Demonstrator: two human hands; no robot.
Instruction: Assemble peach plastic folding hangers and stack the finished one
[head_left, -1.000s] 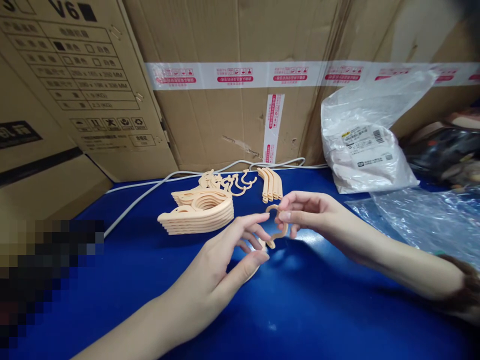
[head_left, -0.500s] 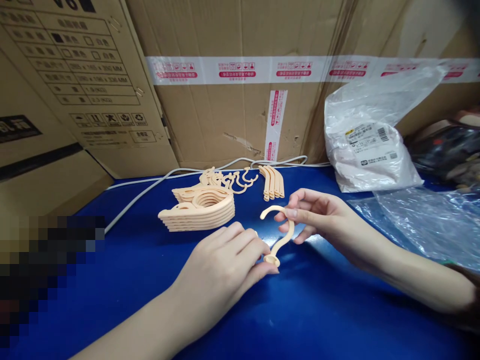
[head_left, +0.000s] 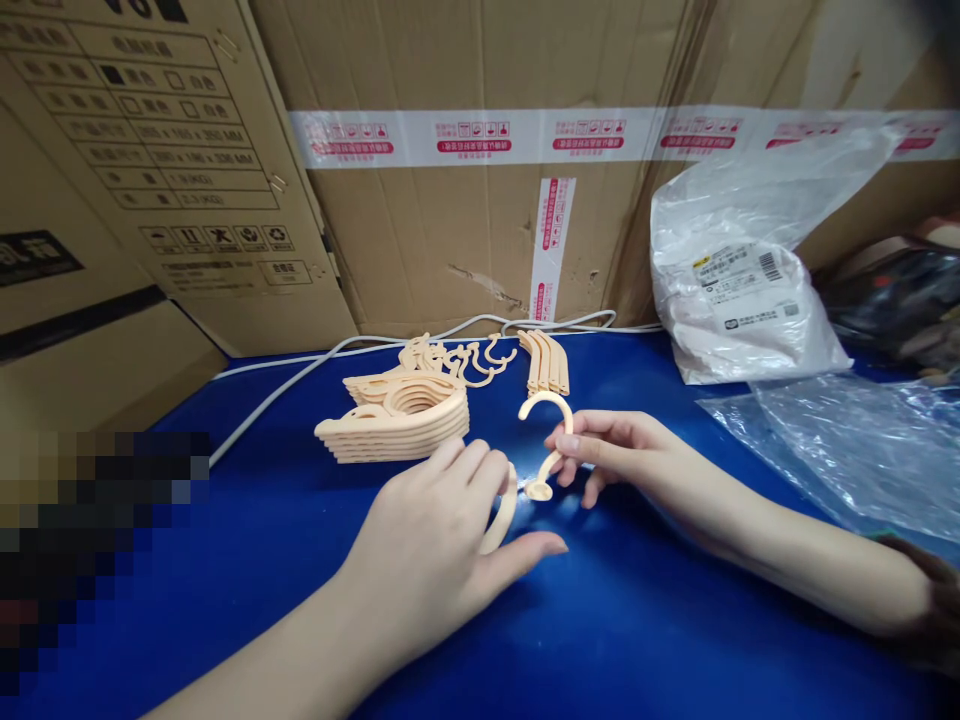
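A cream plastic hanger hook (head_left: pixel 547 400), its round base at the bottom, is pinched at the stem between the thumb and fingers of my right hand (head_left: pixel 637 450). My left hand (head_left: pixel 427 530) has its fingers curled over a curved cream plastic piece (head_left: pixel 501 515), mostly hidden behind them, while its thumb sticks out to the right. The hook's base is just right of that piece; whether they touch, I cannot tell. Beyond my left hand sits a stack of cream folding-hanger bodies (head_left: pixel 397 430). Several loose hooks (head_left: pixel 472 360) lie behind the stack, and several slim curved hanger arms (head_left: pixel 545 362) are grouped to their right.
Everything lies on a blue tabletop (head_left: pixel 600 620). Cardboard boxes (head_left: pixel 420 240) wall off the back and left. A white cable (head_left: pixel 292 385) runs along the rear. At right stand a labelled plastic bag (head_left: pixel 750 310) and a flat clear plastic sheet (head_left: pixel 847 440).
The hook has turned more upright, and its base has come away from my left thumb. My right hand has shifted down to the stem. My left thumb has stretched out, exposing the curved piece.
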